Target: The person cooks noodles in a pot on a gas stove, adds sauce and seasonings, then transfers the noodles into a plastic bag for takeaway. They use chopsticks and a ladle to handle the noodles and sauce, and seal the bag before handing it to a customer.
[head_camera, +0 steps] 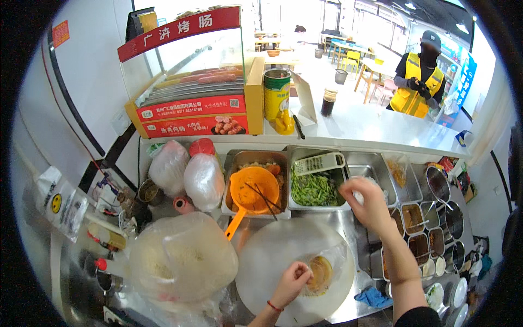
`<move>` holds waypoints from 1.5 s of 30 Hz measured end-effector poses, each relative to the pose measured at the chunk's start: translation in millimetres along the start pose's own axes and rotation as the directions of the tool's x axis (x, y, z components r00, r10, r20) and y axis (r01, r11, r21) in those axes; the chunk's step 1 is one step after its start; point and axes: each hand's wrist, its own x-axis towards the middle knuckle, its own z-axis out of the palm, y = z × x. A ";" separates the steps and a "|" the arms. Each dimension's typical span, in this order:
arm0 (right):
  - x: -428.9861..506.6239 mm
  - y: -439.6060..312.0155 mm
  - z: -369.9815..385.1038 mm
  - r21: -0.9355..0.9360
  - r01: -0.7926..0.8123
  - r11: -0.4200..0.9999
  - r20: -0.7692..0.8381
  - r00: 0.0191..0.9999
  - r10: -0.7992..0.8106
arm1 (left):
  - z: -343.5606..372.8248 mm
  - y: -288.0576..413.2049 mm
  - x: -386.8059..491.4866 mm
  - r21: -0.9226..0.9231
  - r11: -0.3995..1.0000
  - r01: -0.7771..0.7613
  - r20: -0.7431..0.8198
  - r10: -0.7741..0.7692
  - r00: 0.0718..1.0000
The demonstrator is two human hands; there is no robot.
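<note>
My left hand (291,283), with a red cord at its wrist, pinches the left edge of a clear plastic bag (336,254). Inside the bag is a round bowl (320,276) with a brownish-yellow content. Both rest on a large round pale board (265,249). My right hand (367,202) is raised at the right edge of the pan of chopped green vegetable (312,189), its thumb and fingers drawn together. Whether anything is between those fingertips cannot be told. A white plastic grater (318,164) lies across that pan's far side.
An orange strainer (253,184) with chopsticks rests over a steel pan (286,214). Left stands a large filled plastic bag (184,253). Sauce containers (419,244) and a blue cloth (372,297) are right. Beyond the counter (367,126) stands a person in a yellow vest (416,86).
</note>
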 end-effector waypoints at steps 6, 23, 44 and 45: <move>57.6 -39.0 81.8 0.189 0.006 0.982 0.486 0.868 -0.099 | -54.4 -9.5 -1.2 -0.087 0.996 0.027 -0.158 -0.040 0.987; -172.6 28.4 183.4 0.036 0.293 0.955 0.795 0.570 -0.205 | -70.2 10.9 -0.1 0.026 0.996 0.081 -0.245 -0.072 0.967; 462.3 78.0 170.3 -0.557 -0.276 0.783 0.126 0.904 0.409 | -71.7 -17.1 27.8 -0.056 0.982 0.179 0.450 -0.135 0.883; 472.8 81.5 177.3 -0.583 -0.250 0.773 0.234 0.860 0.454 | -75.7 -16.4 30.1 -0.075 0.981 0.180 0.455 -0.127 0.882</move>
